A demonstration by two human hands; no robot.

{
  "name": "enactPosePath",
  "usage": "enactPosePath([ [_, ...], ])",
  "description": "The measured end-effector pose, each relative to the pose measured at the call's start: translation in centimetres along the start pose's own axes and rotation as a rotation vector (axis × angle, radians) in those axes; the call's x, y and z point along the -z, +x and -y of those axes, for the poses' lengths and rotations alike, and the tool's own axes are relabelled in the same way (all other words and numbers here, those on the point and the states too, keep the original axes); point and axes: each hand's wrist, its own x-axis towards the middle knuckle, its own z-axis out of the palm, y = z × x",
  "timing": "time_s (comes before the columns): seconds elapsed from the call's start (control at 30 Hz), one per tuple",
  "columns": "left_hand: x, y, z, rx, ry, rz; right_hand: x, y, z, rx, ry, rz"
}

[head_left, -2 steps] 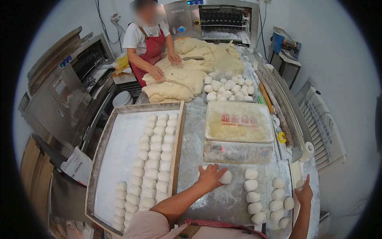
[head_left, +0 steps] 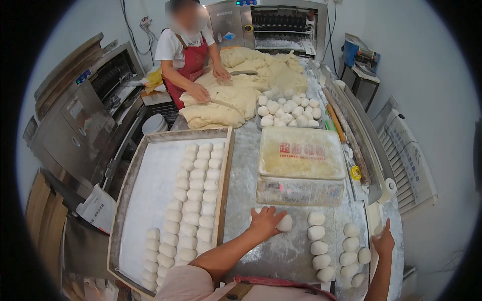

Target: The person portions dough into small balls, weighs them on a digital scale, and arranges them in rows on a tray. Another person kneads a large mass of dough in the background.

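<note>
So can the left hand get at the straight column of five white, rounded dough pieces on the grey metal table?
Probably yes: the left hand, touching a white dough piece, is just left of that column, and nothing tall stands between them.

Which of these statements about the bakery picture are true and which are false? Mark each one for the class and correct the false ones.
1. The left hand touches a white dough piece. True.
2. The wooden-rimmed tray lies to the left of the yellowish-topped box. True.
3. The right hand is inside the wooden-rimmed tray. False: it is at the right side of the table, well away from the tray.
4. The co-worker's apron is red. True.
5. The large dough mass sits on top of the yellowish-topped box. False: it lies on the table, beyond the box.
</note>
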Motion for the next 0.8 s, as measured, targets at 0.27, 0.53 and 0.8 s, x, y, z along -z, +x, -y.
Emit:
enactPosePath([
  [0.27, -0.4, 0.6, -0.2, 0.060, 0.036, 0.100, -1.0, 3.1, -0.4, -0.010, -0.062, 0.157],
  [0.53, 1.0, 0.6, -0.6, 0.060, -0.035, 0.140, 1.6, 1.8, 16.1, 0.242, 0.778, -0.056],
  [0.8, 1.2, 0.7, -0.8, 0.057, -0.004, 0.124, -1.1, -0.6, 16.0, 0.323, 0.381, -0.082],
])
